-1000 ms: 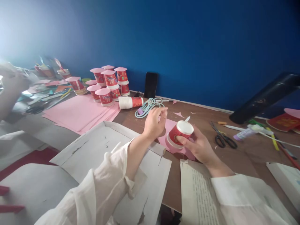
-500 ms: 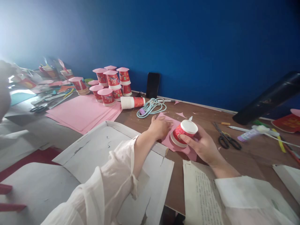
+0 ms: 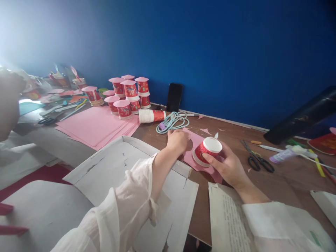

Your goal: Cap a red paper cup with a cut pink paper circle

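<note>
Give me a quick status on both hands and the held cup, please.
Right hand gripping inverted red cup. Left hand at left edge of pink sheet, grip unclear. Scissors lie apart, right of the cup.

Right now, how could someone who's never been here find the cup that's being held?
Below the big blue wall is a brown table. On it, left of the black scissors, the right hand grips a red cup. Its bare white end faces up, while the stacked cups farther left wear pink discs.
</note>
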{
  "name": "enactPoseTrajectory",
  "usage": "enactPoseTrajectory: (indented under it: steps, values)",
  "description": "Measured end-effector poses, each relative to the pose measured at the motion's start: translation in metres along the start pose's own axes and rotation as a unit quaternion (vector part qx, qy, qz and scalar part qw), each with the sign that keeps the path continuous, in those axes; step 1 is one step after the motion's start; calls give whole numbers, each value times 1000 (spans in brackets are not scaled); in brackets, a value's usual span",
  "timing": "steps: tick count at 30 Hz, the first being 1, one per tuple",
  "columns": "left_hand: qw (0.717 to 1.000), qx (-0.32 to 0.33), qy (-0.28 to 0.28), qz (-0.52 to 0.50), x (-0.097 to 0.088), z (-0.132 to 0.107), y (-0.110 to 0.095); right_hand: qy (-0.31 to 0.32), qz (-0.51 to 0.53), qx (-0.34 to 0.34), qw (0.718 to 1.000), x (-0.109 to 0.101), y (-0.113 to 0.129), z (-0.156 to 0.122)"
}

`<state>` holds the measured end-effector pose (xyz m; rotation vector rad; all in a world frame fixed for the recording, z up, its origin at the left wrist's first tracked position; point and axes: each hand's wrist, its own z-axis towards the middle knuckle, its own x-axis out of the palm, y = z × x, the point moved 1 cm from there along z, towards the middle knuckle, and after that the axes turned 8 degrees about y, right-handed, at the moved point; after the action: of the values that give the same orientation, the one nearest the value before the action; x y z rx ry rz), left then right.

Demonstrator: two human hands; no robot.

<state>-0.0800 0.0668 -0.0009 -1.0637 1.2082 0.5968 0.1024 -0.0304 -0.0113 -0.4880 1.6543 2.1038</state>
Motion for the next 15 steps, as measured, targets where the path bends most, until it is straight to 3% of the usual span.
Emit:
enactPoseTrajectory:
  steps: [15]
  values:
    - [999,4,-46,-1,-16,-15,-7,20,-44,-1,999,5,5,1]
